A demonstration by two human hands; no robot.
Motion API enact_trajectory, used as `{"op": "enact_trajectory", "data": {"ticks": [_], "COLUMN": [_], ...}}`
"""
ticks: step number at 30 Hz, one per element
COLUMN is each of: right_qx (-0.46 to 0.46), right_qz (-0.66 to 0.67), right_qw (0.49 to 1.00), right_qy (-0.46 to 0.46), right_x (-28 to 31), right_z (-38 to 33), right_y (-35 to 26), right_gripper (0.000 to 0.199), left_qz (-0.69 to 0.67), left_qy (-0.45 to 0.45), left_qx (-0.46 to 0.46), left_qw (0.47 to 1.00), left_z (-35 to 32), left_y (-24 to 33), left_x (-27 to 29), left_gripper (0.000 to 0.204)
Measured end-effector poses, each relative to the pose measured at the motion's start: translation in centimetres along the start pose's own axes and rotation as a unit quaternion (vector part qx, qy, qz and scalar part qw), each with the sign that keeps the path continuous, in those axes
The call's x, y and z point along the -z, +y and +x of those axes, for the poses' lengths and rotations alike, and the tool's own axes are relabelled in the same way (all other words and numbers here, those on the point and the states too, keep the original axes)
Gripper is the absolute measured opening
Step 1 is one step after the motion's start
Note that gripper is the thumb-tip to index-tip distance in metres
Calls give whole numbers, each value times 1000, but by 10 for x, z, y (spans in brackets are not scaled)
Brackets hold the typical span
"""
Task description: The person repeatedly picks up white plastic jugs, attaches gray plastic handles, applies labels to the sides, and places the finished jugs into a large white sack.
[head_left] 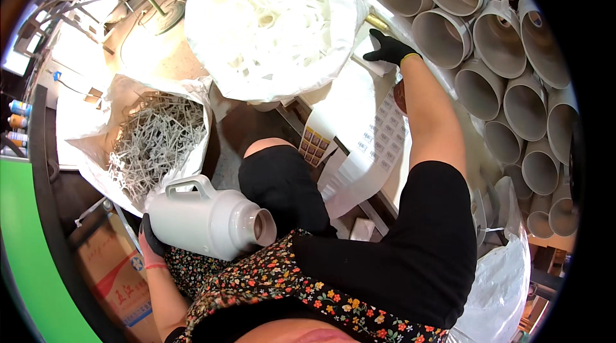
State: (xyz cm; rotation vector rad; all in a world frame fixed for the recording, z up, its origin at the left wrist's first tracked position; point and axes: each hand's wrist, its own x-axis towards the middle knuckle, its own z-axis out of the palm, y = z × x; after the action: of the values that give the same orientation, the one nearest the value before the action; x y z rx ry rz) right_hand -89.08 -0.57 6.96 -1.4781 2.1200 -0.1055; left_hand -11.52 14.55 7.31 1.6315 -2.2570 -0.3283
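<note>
A pale grey thermos jug [192,221] lies on its side across my lap, its handle upward and its open mouth facing right. My left hand [153,243], in a pink and black glove, is closed around its base end; some of the fingers are hidden behind the jug. At the upper right my right hand [388,49], in a black glove, reaches out with thumb and fingers apart over a small white block [371,55]. Beside it, a long sheet of printed labels [385,131] hangs over the bench edge, next to a strip of brown and yellow stickers [315,145].
A big white sack of white plastic rings [276,22] stands ahead. Another sack holds grey metal-looking strips [157,144] at the left. Stacked grey cylindrical shells [478,89] fill the right side. A cardboard box [119,272] and a green panel [29,247] are at the lower left.
</note>
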Motion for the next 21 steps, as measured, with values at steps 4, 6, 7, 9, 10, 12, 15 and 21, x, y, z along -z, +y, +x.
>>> {"op": "enact_trajectory", "data": {"ticks": [4,6,7,9,10,12,15,21], "right_qx": [8,-4,5,61,72,103,153,146], "right_qz": [-83,-164,-212,-281,-276,-225,-166,-142], "right_qw": [989,957,928,854,842,842,901,905], "right_qy": [126,238,305,434,459,480,371,374], "right_x": [-15,-25,-36,-57,-64,-80,-117,-120], "right_z": [-6,-42,-63,-85,-97,-116,-134,-125], "right_y": [2,-38,-60,-67,-74,-83,-90,-87], "right_gripper": [108,97,90,73,66,49,29,20], "left_qz": [-164,-206,-213,-224,-225,-116,-80,-131], "left_qy": [38,43,41,35,33,19,6,19], "left_qx": [112,129,134,141,146,95,93,103], "left_qw": [979,969,967,964,963,988,992,986], "left_z": [1,1,1,2,2,10,14,13], "left_y": [-7,-1,-1,-10,-16,12,29,42], "left_x": [-22,-19,-17,-17,-16,-4,7,20], "left_gripper": [28,30,31,31,29,23,17,20]}}
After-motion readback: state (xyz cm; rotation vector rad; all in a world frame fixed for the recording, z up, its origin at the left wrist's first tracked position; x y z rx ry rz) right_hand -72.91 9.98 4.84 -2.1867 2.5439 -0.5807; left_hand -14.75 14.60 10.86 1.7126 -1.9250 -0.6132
